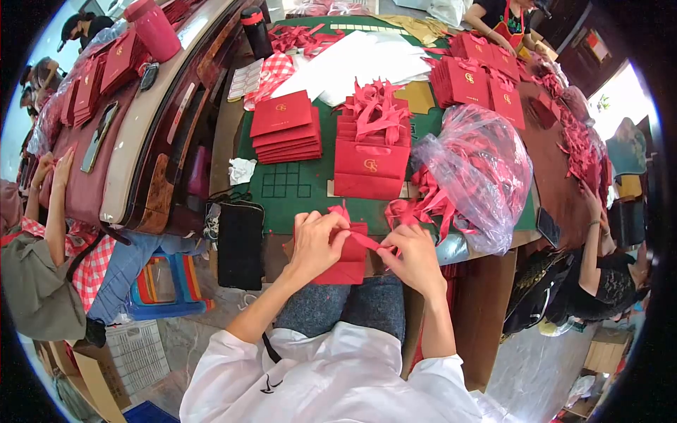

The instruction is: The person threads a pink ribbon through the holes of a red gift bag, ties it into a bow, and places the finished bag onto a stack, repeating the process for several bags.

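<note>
Close to my lap, a small red paper bag [345,271] lies at the table's front edge. Fingers closed, my left hand [319,243] pinches a red ribbon [365,241] over the bag's top. The ribbon's other stretch is pinched by my right hand [416,257], so it runs between both hands. Just beyond stands a row of red bags with gold lettering [371,169], red ribbon loops rising from their tops. A clear plastic bag [486,166] full of red ribbons rests to the right, with loose ribbons [430,211] spilling near my right hand.
A stack of flat red bags [285,127] sits on the green mat [282,182]. Left of it are crumpled tissue [242,170] and a black pouch [240,244]. White sheets [352,67] and a black bottle [256,33] lie farther back. Other people's hands [592,204] work at both sides.
</note>
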`<move>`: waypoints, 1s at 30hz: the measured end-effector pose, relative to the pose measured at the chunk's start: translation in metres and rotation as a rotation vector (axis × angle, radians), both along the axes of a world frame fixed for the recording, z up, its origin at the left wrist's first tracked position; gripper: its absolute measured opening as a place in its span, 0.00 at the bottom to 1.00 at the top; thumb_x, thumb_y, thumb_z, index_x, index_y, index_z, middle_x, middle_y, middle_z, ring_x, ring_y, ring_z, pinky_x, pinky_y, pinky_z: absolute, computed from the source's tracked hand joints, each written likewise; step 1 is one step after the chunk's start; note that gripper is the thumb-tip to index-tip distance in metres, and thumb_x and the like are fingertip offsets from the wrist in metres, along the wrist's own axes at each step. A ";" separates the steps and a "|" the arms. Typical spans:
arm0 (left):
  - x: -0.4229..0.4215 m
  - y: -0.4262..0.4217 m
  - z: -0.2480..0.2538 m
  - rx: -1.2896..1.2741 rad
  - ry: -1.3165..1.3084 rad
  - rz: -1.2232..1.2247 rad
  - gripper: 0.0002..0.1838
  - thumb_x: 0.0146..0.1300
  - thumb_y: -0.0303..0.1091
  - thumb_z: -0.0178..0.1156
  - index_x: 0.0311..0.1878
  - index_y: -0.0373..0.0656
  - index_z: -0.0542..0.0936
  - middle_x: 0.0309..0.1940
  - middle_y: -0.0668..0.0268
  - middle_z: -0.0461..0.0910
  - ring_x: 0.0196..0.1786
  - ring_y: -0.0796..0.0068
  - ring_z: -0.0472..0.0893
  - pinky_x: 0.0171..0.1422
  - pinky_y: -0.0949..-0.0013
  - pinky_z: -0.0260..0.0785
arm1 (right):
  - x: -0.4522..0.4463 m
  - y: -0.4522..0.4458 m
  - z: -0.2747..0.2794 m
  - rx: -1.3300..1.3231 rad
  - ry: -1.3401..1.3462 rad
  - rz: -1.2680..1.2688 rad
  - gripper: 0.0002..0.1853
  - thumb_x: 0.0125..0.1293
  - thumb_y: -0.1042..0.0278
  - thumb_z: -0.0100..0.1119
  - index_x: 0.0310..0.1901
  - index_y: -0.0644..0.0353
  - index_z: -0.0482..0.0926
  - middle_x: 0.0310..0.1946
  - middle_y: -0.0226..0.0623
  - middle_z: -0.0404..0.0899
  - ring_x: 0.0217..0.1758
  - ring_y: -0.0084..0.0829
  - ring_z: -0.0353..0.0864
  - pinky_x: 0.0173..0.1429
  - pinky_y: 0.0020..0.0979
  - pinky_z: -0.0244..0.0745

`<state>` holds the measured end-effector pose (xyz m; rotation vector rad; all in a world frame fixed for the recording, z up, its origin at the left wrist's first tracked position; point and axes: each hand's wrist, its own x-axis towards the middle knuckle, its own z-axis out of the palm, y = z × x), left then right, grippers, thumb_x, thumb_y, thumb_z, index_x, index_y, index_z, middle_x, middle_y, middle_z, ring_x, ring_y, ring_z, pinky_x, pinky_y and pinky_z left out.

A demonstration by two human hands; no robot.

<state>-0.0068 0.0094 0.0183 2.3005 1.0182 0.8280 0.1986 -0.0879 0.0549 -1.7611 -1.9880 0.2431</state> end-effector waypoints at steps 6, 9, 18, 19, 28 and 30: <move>0.024 0.009 -0.026 0.015 -0.057 -0.040 0.06 0.57 0.33 0.68 0.38 0.47 0.82 0.34 0.69 0.83 0.41 0.65 0.78 0.54 0.60 0.60 | -0.017 0.011 0.006 -0.203 0.584 -0.031 0.06 0.62 0.69 0.69 0.38 0.62 0.85 0.29 0.32 0.77 0.28 0.20 0.78 0.32 0.26 0.70; 0.026 0.002 -0.028 0.090 -0.117 0.039 0.08 0.59 0.30 0.66 0.41 0.45 0.81 0.40 0.64 0.80 0.44 0.60 0.77 0.55 0.58 0.61 | -0.022 0.026 -0.014 -0.256 0.760 -0.146 0.09 0.67 0.67 0.68 0.39 0.64 0.83 0.26 0.28 0.79 0.27 0.15 0.76 0.30 0.23 0.69; 0.021 -0.052 -0.029 -0.863 -0.564 -0.202 0.25 0.72 0.29 0.59 0.66 0.34 0.62 0.55 0.56 0.79 0.55 0.71 0.81 0.61 0.66 0.72 | -0.032 0.052 -0.043 -0.228 1.081 -0.333 0.10 0.67 0.66 0.67 0.39 0.65 0.82 0.25 0.30 0.84 0.28 0.15 0.79 0.34 0.21 0.72; 0.021 -0.055 -0.034 -0.776 -0.520 -0.162 0.25 0.71 0.28 0.60 0.66 0.35 0.63 0.53 0.57 0.80 0.55 0.71 0.80 0.60 0.66 0.73 | -0.031 0.055 -0.048 -0.169 1.058 -0.326 0.10 0.67 0.66 0.67 0.37 0.65 0.81 0.25 0.30 0.83 0.28 0.15 0.78 0.33 0.21 0.71; -0.034 -0.041 -0.023 -1.149 -0.224 -0.196 0.08 0.75 0.31 0.53 0.51 0.38 0.75 0.36 0.69 0.80 0.36 0.83 0.78 0.42 0.75 0.72 | -0.005 0.056 -0.059 -0.029 0.649 -0.491 0.10 0.67 0.65 0.67 0.37 0.63 0.79 0.24 0.32 0.82 0.27 0.22 0.78 0.33 0.27 0.70; -0.040 -0.034 -0.027 -1.138 -0.240 -0.221 0.08 0.75 0.30 0.53 0.50 0.37 0.77 0.37 0.69 0.78 0.33 0.83 0.77 0.40 0.76 0.72 | -0.007 0.049 -0.058 -0.003 0.428 -0.491 0.12 0.64 0.64 0.68 0.39 0.63 0.78 0.24 0.38 0.80 0.26 0.36 0.81 0.35 0.37 0.74</move>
